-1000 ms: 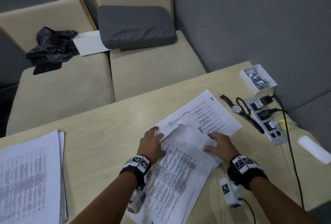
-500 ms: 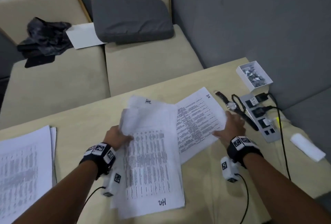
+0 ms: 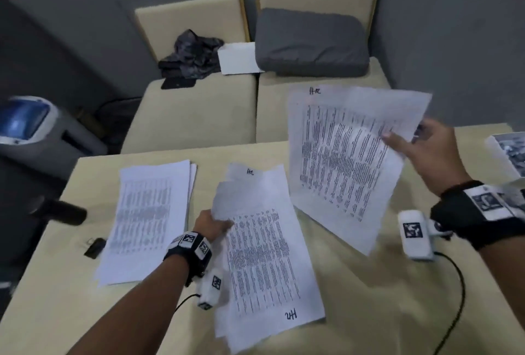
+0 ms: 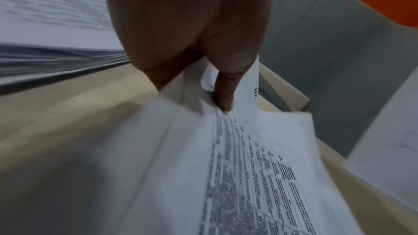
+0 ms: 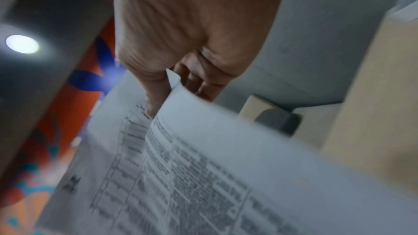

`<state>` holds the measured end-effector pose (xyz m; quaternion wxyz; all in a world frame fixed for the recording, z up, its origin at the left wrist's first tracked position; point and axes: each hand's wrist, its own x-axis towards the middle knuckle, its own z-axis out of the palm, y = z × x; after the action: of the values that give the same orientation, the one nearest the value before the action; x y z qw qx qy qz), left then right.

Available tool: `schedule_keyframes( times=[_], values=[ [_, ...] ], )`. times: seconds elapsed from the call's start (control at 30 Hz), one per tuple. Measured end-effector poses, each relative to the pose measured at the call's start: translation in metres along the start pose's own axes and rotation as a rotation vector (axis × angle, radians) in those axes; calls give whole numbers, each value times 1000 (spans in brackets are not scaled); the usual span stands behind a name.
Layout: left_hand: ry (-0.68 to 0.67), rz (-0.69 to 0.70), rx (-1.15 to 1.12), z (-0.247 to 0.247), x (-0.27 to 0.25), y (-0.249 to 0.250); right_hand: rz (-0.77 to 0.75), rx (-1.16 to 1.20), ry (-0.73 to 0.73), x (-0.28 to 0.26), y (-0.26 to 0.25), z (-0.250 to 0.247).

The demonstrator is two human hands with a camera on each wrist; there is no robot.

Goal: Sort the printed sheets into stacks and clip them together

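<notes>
- The pale wooden table (image 3: 355,312) takes up the near half of the room, with two beige seats (image 3: 199,116) behind it against a grey wall.
- A grey cushion (image 3: 309,42) leans on the right seat; beside it lie a white sheet and a dark crumpled cloth (image 3: 193,53).
- A neat stack of printed sheets (image 3: 150,221) lies flat at the table's left.
- A looser bundle of sheets (image 3: 264,258) lies in the middle. The left hand (image 3: 211,225) pinches its upper left edge, thumb (image 4: 222,88) on top of the paper.
- The right hand (image 3: 426,147) grips raised sheets (image 3: 343,161) by their right edge, thumb (image 5: 156,94) in front and fingers curled behind; they hang tilted above the table, lower corner near its surface.
- A small black binder clip (image 3: 95,246) lies on the table just left of the flat stack.
</notes>
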<state>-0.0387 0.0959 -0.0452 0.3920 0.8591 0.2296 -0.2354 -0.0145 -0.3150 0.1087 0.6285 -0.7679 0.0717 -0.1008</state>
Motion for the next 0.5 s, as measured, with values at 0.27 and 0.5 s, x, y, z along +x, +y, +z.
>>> schedule_keyframes(
  times=[0.27,0.5],
  values=[
    [3,78,-484,-13,-52,-31,-64,-36,-217,-22,-40,103],
    [-26,198,-737,-64,-84,-40,400,9,-338,-94,39,194]
  ],
)
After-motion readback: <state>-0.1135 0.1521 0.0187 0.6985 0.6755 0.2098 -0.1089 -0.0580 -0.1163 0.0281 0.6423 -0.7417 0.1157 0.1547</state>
